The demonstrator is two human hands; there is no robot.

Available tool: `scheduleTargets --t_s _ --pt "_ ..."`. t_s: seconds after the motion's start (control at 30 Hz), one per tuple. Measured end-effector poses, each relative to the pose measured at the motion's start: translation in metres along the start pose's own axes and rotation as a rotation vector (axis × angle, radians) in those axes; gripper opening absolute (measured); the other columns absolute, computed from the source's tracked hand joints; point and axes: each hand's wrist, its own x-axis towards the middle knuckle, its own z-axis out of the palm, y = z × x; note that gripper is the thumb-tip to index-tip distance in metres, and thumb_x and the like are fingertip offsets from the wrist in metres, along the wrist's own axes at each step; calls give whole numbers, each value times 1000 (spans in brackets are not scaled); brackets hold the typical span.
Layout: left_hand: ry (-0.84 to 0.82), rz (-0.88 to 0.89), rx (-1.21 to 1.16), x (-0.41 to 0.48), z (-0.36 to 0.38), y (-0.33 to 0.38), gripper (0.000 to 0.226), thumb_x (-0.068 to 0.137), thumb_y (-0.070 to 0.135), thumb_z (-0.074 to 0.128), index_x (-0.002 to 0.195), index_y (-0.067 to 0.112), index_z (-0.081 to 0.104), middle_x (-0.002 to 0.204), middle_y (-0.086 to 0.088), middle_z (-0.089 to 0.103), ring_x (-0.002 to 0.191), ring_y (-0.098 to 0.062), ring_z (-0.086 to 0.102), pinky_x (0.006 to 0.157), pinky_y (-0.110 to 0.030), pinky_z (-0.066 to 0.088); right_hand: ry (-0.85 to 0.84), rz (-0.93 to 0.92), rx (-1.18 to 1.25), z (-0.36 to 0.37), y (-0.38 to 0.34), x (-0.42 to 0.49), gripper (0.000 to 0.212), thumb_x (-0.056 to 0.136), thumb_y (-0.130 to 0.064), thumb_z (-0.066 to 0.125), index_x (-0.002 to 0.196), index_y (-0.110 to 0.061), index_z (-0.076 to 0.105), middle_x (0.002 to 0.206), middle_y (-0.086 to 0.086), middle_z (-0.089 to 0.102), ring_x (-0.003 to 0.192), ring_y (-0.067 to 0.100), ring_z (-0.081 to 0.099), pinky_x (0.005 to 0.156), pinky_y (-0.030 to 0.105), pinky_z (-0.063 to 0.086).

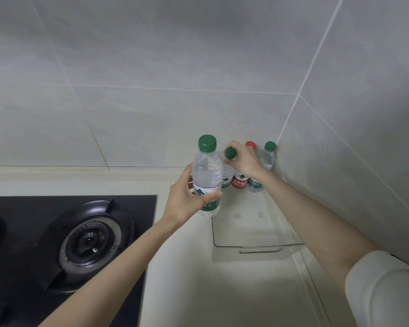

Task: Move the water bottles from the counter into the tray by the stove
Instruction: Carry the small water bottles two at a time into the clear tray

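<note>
A: Largest first: what bounds the space?

B: Grey tiled walls [198, 67] meet in a corner at the right. The pale counter [187, 279] runs beneath them, with the black stove [69, 244] at the left.

A: And the tray?

B: The clear tray [257, 244] sits in that corner, right of the stove. Its near half is bare; bottles stand along its far end, a red-capped bottle [239, 181] among them.

A: The hands?

B: The left hand [187, 204] wraps its fingers around an upright green-capped bottle [207, 175], held over the tray's left edge. The right hand [243, 161] closes on the green cap [230, 153] of a bottle at the far end; whether that one rests on the tray floor, I cannot tell.
</note>
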Motion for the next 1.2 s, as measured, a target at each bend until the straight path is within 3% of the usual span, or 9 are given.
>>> scheduleTargets --t_s 0.27,0.37,0.43,0.53,0.67,0.8,0.87,1.03,1.2 --pt "-1 -1 24 2 1 -1 74 62 25 89 125 38 51 109 26 65 102 9 59 81 -11 49 51 64 53 7 7 13 27 77 -26 76 101 -23 63 87 -1 66 85 23 60 79 42 52" --pt "0 1 34 2 1 0 77 62 26 89 128 36 51 112 25 65 104 8 58 80 -10 49 35 75 48 8 10 18 45 84 -15 68 128 -21 59 121 7 65 109 24 59 92 44 50" --pt "1 1 38 2 2 0 78 62 25 89 129 35 50 113 22 65 106 4 59 82 -13 49 -47 35 -37 7 8 21 52 93 1 49 143 -15 44 146 8 47 133 26 45 110 43 37" --pt "-5 14 63 2 4 1 77 62 26 88 129 34 50 113 20 65 108 0 60 83 -12 48 -143 34 -94 -6 -1 19 48 98 1 41 145 -5 37 156 13 28 145 28 25 118 35 18" --pt "-6 21 77 1 6 4 77 64 25 87 130 35 49 112 21 65 108 0 59 81 -6 46 -87 1 83 -46 -33 3 35 101 -19 43 134 -13 54 144 8 49 128 27 51 111 42 37" --pt "-25 24 103 1 8 5 77 65 27 87 130 37 48 115 14 65 107 -5 60 87 -19 49 -85 -120 525 -81 -84 -40 29 101 -21 45 122 -11 63 115 4 69 97 7 68 88 21 53" --pt "-29 25 116 2 8 7 75 65 26 86 129 37 48 114 12 66 105 -3 60 86 -20 50 -124 -165 612 -87 -101 -64 27 101 -20 46 116 -11 66 110 0 70 97 2 67 81 14 51" --pt "-31 17 123 1 10 10 74 65 27 86 127 39 48 109 13 64 101 -3 60 85 -26 52 -98 -219 428 -82 -104 -93 38 84 -24 73 121 -25 64 116 -8 69 104 1 65 91 13 49" --pt "-101 44 136 0 12 15 86 70 24 84 140 38 36 113 25 57 100 1 57 81 -8 46 50 -201 432 -76 -102 -99 32 81 -13 75 112 -17 65 96 0 74 90 15 71 91 24 54"
